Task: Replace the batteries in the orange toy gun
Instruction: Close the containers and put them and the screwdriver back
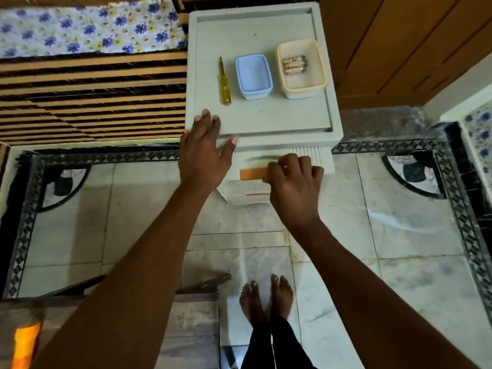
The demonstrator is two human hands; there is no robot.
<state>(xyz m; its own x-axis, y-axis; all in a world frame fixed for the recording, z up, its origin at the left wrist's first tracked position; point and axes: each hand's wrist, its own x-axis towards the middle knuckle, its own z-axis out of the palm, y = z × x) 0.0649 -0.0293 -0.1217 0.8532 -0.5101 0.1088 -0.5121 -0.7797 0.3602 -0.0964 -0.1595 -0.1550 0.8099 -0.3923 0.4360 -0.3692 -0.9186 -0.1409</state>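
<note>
A pale marble floor point(399, 249) with a black patterned border lies below, and a bed with a flowered sheet point(87, 27) stands at the upper left. Against the bed stands a small white plastic drawer cabinet; its top is the surface point(261, 113), with a raised rim all around.

On the surface lie three things in a row: a screwdriver point(223, 82) with a yellow handle on the left, an empty blue tub point(253, 75) in the middle, and a cream tub point(300, 67) on the right. Inside the cream tub lies a pack of batteries point(295, 65). The three things are near each other but do not touch.

The left hand point(205, 150) rests flat on the front left edge of the surface, its fingers straight and spread apart, the thumb pointing to the right. The right hand point(294, 179) is lower, at the front of the top drawer point(255, 162); its fingers are curled around the edge of the drawer near the orange handle strip point(253, 173). A second drawer point(247, 194) with a ribbed front is below it.

The orange toy gun cannot be recognised in this view. Two bare feet point(266, 296) stand on the floor in front of the cabinet.
</note>
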